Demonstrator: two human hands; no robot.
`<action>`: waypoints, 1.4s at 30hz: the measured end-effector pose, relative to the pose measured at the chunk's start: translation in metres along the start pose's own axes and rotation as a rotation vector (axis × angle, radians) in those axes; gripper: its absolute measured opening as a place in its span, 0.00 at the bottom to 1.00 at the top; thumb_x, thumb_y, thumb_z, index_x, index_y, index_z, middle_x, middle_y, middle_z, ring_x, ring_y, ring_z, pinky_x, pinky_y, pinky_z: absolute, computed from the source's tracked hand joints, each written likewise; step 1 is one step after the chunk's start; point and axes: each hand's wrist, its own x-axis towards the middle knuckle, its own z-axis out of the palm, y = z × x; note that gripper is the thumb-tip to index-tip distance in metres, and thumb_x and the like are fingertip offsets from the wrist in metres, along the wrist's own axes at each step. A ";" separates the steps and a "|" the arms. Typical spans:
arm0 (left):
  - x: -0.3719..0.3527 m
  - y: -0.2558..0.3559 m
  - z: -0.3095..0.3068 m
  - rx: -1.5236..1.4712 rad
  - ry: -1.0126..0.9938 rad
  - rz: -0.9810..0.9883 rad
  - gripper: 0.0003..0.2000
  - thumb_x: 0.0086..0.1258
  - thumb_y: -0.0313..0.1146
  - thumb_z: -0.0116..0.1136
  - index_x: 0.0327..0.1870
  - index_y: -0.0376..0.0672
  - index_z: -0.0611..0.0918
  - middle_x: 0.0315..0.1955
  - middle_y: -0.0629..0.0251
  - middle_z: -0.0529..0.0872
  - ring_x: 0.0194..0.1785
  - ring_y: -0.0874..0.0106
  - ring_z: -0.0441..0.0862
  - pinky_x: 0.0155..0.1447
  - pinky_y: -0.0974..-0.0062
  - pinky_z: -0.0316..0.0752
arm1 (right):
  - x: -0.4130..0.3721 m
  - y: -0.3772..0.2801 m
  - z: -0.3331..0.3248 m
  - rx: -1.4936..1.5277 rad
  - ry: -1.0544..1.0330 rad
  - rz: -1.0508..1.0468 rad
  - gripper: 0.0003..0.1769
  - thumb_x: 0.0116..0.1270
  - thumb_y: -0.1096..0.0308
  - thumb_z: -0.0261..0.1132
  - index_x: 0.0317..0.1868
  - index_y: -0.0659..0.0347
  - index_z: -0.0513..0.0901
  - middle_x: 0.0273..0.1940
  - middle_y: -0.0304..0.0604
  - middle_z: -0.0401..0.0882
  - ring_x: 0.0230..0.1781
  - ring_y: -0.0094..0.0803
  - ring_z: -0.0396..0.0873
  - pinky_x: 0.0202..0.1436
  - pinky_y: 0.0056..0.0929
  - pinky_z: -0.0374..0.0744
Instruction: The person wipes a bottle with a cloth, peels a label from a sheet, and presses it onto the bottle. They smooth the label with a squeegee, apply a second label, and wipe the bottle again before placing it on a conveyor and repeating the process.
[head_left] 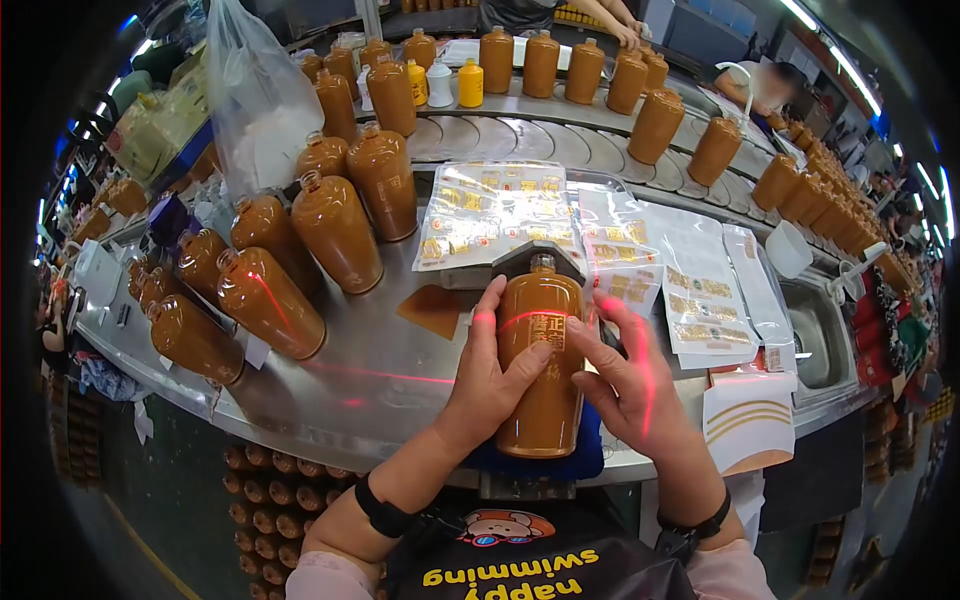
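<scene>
A glossy brown bottle (538,415) with gold characters stands or leans in front of me, its neck toward a dark angular holder (510,262). My left hand (490,370) wraps its left side, the thumb lying across the front by the characters. On the other side, my right hand (632,375) has its thumb and fingers against the bottle beside the lettering, with the fingers bent. Beneath the bottle's base is a dark blue cloth (590,450). Red laser lines cross the bottle and both hands. The far side of the bottle is hidden.
Several brown bottles (335,235) stand at the left of the metal table (380,400). Sheets of gold decals (490,215) lie behind and right. A curved conveyor (480,140) carries more bottles. A sink (825,340) is at right. Co-workers sit beyond the conveyor.
</scene>
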 end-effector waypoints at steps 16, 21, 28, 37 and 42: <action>-0.002 0.004 0.002 -0.030 -0.014 -0.018 0.41 0.73 0.45 0.59 0.76 0.33 0.49 0.66 0.45 0.68 0.67 0.61 0.71 0.69 0.66 0.66 | 0.074 0.021 -0.023 0.065 -0.250 0.116 0.12 0.62 0.69 0.67 0.42 0.61 0.74 0.30 0.52 0.81 0.29 0.52 0.83 0.33 0.43 0.79; -0.019 0.008 -0.016 -0.160 -0.077 -0.002 0.40 0.77 0.49 0.52 0.77 0.33 0.47 0.65 0.45 0.70 0.67 0.62 0.71 0.68 0.69 0.68 | 0.054 -0.020 -0.029 -0.245 -0.281 -0.258 0.09 0.54 0.70 0.74 0.36 0.55 0.83 0.32 0.40 0.78 0.41 0.37 0.81 0.44 0.33 0.76; -0.047 0.023 -0.033 0.722 -0.149 0.524 0.35 0.74 0.55 0.52 0.72 0.36 0.65 0.63 0.45 0.76 0.72 0.53 0.67 0.77 0.55 0.52 | 0.066 0.024 -0.016 0.078 0.076 0.190 0.12 0.63 0.67 0.68 0.42 0.65 0.78 0.32 0.54 0.82 0.33 0.50 0.83 0.37 0.40 0.80; -0.056 0.001 -0.037 0.790 -0.086 0.643 0.45 0.55 0.51 0.72 0.72 0.40 0.65 0.67 0.48 0.69 0.71 0.51 0.64 0.76 0.43 0.47 | 0.087 0.012 -0.009 0.040 -0.198 -0.020 0.11 0.61 0.68 0.69 0.41 0.61 0.77 0.34 0.53 0.82 0.35 0.49 0.83 0.38 0.42 0.78; -0.064 0.011 -0.033 0.915 -0.084 0.480 0.47 0.58 0.51 0.70 0.72 0.30 0.60 0.66 0.45 0.71 0.69 0.50 0.67 0.75 0.39 0.47 | 0.075 -0.018 -0.012 -0.401 -0.173 -0.385 0.13 0.52 0.69 0.68 0.40 0.50 0.82 0.38 0.36 0.80 0.38 0.35 0.80 0.43 0.39 0.70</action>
